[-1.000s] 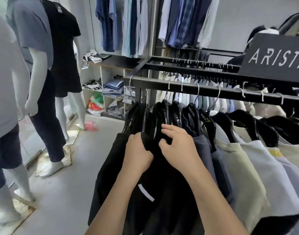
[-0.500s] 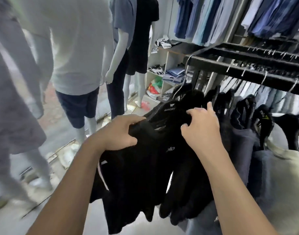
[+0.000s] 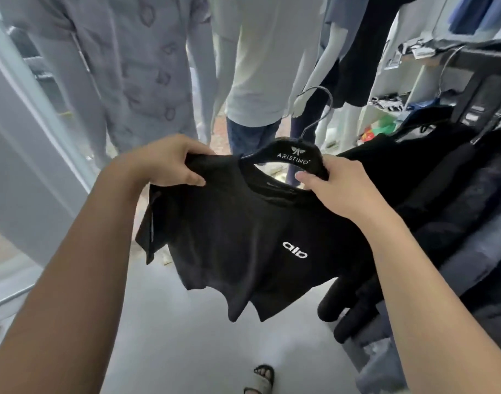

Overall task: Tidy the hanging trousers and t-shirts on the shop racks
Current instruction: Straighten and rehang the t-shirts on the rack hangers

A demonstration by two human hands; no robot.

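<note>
Left hand [image 3: 169,163] grips the black t-shirt [image 3: 243,237] at its shoulder, right hand [image 3: 337,191] grips its hanger [image 3: 292,156]; the rack [image 3: 488,56] lies at two o'clock, nearer the right hand.

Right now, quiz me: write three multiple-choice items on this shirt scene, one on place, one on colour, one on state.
1. The rack clothes lie on which side of the held t-shirt? A right; B left; C above.
2. The t-shirt's chest logo is: A red; B white; C yellow.
3. The hanger is: A hooked on a rail; B lying on the floor; C held in the air.

Answers: A, the dark garments hang at the frame's right edge. B, the letters are white on black. C, the left hand grips the t-shirt's shoulder and the right hand grips the hanger's end, away from any rail.
</note>
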